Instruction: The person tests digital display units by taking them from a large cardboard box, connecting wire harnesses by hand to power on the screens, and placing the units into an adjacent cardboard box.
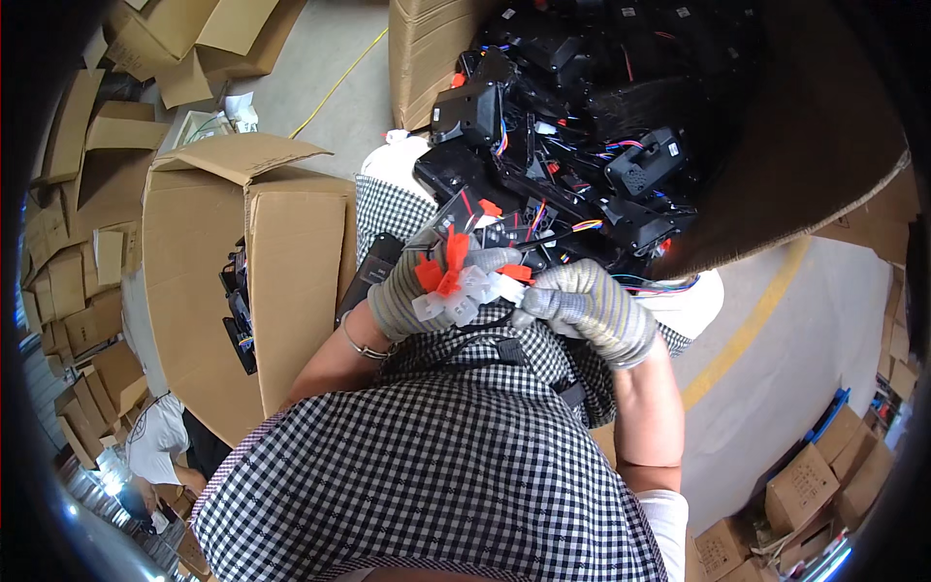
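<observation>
My left hand (400, 296), in a striped knit glove, is closed around a bunch of small plastic pieces that look like connectors. Some are translucent white (459, 301), others bright red (452, 264). My right hand (599, 308), gloved alike, pinches a white plastic piece (508, 287) beside that bunch; a red piece (517, 274) shows just above it. Thin dark wires run near the fingers, but where they attach is hidden. Just beyond my hands, a heap of black plastic device housings (465, 114) with coloured wires fills a large cardboard box (824, 209).
On the left stands another open cardboard box (208, 291) with black parts inside. Stacked and flattened cartons (87, 262) line the far left, where another person (160, 441) is bent over. More cartons (803, 485) sit at lower right, past a yellow floor line (752, 335).
</observation>
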Demonstrator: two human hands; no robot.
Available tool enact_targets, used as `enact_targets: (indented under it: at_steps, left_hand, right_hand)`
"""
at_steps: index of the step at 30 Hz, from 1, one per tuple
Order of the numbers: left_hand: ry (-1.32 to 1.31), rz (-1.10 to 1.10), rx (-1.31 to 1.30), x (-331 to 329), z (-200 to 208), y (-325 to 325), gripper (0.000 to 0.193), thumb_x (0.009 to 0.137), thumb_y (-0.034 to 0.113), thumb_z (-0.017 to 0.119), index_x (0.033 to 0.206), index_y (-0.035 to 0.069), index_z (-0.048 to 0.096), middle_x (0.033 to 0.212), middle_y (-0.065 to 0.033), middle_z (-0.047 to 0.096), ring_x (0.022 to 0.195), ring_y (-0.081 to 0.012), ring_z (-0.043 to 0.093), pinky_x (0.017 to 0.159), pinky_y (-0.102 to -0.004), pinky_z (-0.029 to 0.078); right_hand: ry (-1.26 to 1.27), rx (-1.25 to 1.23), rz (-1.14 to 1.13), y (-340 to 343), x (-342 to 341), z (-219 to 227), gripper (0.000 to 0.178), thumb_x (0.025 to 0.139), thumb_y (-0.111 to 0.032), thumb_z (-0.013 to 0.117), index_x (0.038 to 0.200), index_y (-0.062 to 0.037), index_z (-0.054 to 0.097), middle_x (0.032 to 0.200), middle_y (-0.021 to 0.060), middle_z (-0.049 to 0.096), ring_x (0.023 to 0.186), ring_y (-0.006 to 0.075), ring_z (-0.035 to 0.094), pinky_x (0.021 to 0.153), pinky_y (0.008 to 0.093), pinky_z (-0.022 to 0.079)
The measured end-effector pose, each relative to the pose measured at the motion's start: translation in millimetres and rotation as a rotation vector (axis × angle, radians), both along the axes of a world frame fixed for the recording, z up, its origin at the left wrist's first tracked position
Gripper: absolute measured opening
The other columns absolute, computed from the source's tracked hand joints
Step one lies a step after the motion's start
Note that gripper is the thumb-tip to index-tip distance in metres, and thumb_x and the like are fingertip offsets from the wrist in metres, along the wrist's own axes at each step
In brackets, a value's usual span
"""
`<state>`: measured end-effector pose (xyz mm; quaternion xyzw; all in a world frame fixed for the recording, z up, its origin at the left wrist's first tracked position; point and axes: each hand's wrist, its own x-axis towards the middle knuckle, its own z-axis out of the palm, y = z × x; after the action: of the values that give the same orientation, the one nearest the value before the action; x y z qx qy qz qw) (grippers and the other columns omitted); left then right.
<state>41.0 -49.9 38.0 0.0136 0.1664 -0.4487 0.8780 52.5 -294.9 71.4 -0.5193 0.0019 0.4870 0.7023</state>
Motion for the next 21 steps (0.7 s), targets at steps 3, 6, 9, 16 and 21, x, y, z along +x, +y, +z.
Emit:
enact_targets:
  at_steps: [3,6,9,16,21]
  left_hand:
    - [0.279,-0.064,-0.136,-4.1,-6.6,5.0,0.071,0.091,0.040,0.048,0.144,0.001,0.020,0.095,-0.0086,0.049,0.079,-0.0114,0.054,0.065,-0.0238,0.050]
    - [0.198,0.003,-0.265,-13.8,-18.6,10.4,0.067,0.091,0.017,0.051,0.146,0.004,0.015,0.097,-0.0134,0.053,0.083,-0.0090,0.047,0.063,-0.0196,0.048]
    - [0.385,0.034,-0.409,-12.1,-20.0,2.5,0.070,0.088,0.012,0.052,0.147,0.007,0.014,0.105,-0.0129,0.043,0.082,-0.0117,0.046,0.068,-0.0210,0.046]
    - [0.715,-0.236,-0.702,-17.1,11.4,11.3,0.076,0.091,0.044,0.048,0.146,0.002,0.015,0.149,-0.0221,0.011,0.099,-0.0240,0.052,0.069,-0.0382,0.043]
    - [0.530,-0.228,-0.191,-31.1,28.6,33.0,0.076,0.091,0.052,0.039,0.145,0.002,0.019,0.143,-0.0240,0.026,0.078,-0.0185,0.049,0.061,-0.0327,0.044]
  right_hand:
    - [-0.233,-0.124,-0.210,6.8,-26.0,-15.6,0.028,0.090,-0.027,0.058,0.084,-0.0011,0.067,0.071,0.0024,0.062,0.058,0.0078,0.051,0.054,0.0230,0.040]
    - [-0.881,-0.750,-0.739,8.0,-40.2,-24.2,0.024,0.091,-0.021,0.055,0.094,0.0006,0.064,0.083,0.0110,0.065,0.081,0.0234,0.062,0.077,0.0350,0.048]
    - [-0.869,-1.178,-0.917,-17.5,-55.9,-55.5,0.041,0.090,-0.021,0.056,0.123,0.0018,0.048,0.115,0.0193,0.055,0.106,0.0310,0.054,0.091,0.0366,0.043]
    - [-0.928,-0.833,-0.867,-0.4,-14.0,-67.2,0.069,0.083,-0.030,0.061,0.137,0.0008,0.031,0.140,0.0257,0.031,0.131,0.0380,0.030,0.108,0.0486,0.022]
    - [-1.318,-1.118,-0.141,46.1,8.3,-65.7,0.066,0.070,-0.038,0.069,0.126,-0.0087,0.049,0.137,0.0207,0.037,0.131,0.0366,0.030,0.104,0.0582,0.018]
